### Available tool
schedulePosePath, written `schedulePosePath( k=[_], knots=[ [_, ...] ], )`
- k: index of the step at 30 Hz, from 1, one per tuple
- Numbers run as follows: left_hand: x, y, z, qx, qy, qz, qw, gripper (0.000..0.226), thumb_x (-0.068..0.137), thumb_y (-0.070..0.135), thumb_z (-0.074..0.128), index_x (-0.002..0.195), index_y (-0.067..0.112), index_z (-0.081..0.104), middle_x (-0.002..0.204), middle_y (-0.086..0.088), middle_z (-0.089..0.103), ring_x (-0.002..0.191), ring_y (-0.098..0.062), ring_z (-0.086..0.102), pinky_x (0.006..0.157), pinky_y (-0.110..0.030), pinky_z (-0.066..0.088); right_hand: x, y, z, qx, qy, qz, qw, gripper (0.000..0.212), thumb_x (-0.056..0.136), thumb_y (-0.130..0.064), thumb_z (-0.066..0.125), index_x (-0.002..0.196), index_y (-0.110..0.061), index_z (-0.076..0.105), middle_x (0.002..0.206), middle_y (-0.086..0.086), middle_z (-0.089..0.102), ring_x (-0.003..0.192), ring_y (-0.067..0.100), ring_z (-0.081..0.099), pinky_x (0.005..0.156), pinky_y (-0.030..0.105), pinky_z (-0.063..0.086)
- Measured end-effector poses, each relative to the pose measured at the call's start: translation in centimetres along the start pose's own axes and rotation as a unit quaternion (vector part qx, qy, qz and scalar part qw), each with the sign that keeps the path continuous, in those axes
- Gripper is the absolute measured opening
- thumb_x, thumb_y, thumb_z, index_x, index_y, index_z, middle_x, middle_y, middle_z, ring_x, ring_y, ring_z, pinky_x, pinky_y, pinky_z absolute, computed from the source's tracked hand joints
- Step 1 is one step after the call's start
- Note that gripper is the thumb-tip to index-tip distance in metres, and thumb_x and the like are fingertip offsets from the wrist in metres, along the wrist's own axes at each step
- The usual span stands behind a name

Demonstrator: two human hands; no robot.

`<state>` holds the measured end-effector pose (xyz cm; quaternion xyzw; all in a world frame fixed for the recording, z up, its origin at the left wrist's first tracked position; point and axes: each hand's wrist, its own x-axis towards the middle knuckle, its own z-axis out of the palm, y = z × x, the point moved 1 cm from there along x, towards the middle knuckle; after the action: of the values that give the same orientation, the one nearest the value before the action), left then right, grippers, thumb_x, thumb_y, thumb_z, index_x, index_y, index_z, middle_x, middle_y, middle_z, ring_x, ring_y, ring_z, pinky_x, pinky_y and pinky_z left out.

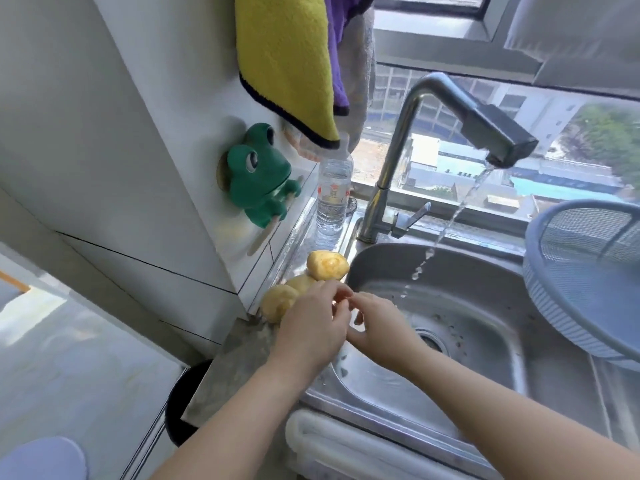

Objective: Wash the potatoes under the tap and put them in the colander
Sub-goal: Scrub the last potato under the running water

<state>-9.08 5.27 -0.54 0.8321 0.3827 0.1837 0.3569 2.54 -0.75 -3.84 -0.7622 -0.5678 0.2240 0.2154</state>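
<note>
Tap [498,140] ran; potatoes [327,266] lay left of the sink [485,306], none visible in the colander [571,306] — left hand [311,330] and right hand [381,323] fingers curled, hold unclear.

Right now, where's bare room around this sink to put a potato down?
The basin floor between the drain and the colander is bare, and so is the front rim. The left ledge is crowded: potatoes are piled in front of the bottle, with the left hand and right hand beside them.
</note>
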Motion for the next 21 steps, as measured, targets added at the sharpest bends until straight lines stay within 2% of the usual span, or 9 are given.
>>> schedulePosePath(
  k=[3,6,10,12,14,17,21],
  knots=[
    [0.7,0.9,4.1,0.021,-0.123,-0.009,0.992,0.024,0.093,0.026,0.05,0.114,0.023,0.061,0.109,0.006,0.067,0.096,-0.01,0.06,0.086,-0.031,0.051,-2.6,5.1,-0.8,-0.015,-0.049,0.076,0.996,0.024,0.087,-0.034,0.058,0.11,-0.028,0.061,0.1,-0.014,0.066,0.08,0.006,0.057,0.076,0.029,0.051],
    [1.1,2.0,8.3,0.062,-0.252,-0.026,0.965,0.031,0.094,0.032,0.048,0.123,0.024,0.057,0.118,0.006,0.064,0.105,-0.014,0.059,0.089,-0.029,0.048,-5.4,11.0,-1.8,-0.061,-0.119,0.173,0.976,0.028,0.087,-0.034,0.059,0.114,-0.024,0.061,0.105,-0.009,0.065,0.095,0.014,0.061,0.083,0.029,0.049],
    [1.7,3.5,12.6,0.103,-0.329,-0.029,0.938,0.035,0.095,0.032,0.046,0.128,0.023,0.053,0.125,0.002,0.061,0.112,-0.018,0.056,0.093,-0.033,0.047,-9.2,18.8,-3.4,-0.128,-0.18,0.286,0.932,0.039,0.085,-0.031,0.059,0.124,-0.029,0.055,0.127,-0.002,0.06,0.113,0.023,0.057,0.091,0.033,0.048],
    [2.1,4.0,14.1,0.113,-0.346,-0.036,0.931,0.037,0.095,0.032,0.045,0.129,0.022,0.053,0.126,0.001,0.06,0.113,-0.019,0.056,0.094,-0.033,0.047,-10.6,22.1,-3.6,-0.159,-0.225,0.313,0.909,0.049,0.085,-0.028,0.061,0.132,-0.026,0.049,0.134,0.002,0.055,0.119,0.024,0.055,0.094,0.032,0.046],
    [2.3,4.1,15.5,0.124,-0.353,-0.042,0.927,0.037,0.095,0.033,0.045,0.129,0.021,0.053,0.126,0.0,0.061,0.113,-0.021,0.056,0.095,-0.035,0.047,-11.1,24.4,-3.1,-0.2,-0.276,0.312,0.887,0.052,0.084,-0.024,0.062,0.134,-0.022,0.047,0.135,0.007,0.052,0.121,0.026,0.054,0.096,0.033,0.046],
    [2.5,4.2,17.0,0.128,-0.36,-0.054,0.922,0.038,0.095,0.034,0.045,0.129,0.02,0.053,0.125,-0.002,0.061,0.113,-0.022,0.056,0.095,-0.036,0.047,-10.6,26.2,-1.6,-0.245,-0.346,0.262,0.867,0.051,0.083,-0.023,0.065,0.131,-0.018,0.049,0.133,0.008,0.049,0.123,0.028,0.05,0.097,0.036,0.046],
    [2.8,4.2,18.3,0.121,-0.36,-0.074,0.922,0.039,0.096,0.034,0.046,0.131,0.018,0.053,0.127,-0.001,0.06,0.115,-0.02,0.055,0.096,-0.034,0.046,-10.1,27.6,0.5,-0.295,-0.401,0.182,0.848,0.07,0.069,-0.027,0.079,0.131,-0.02,0.048,0.132,0.005,0.052,0.122,0.027,0.05,0.096,0.038,0.046]
  ],
)
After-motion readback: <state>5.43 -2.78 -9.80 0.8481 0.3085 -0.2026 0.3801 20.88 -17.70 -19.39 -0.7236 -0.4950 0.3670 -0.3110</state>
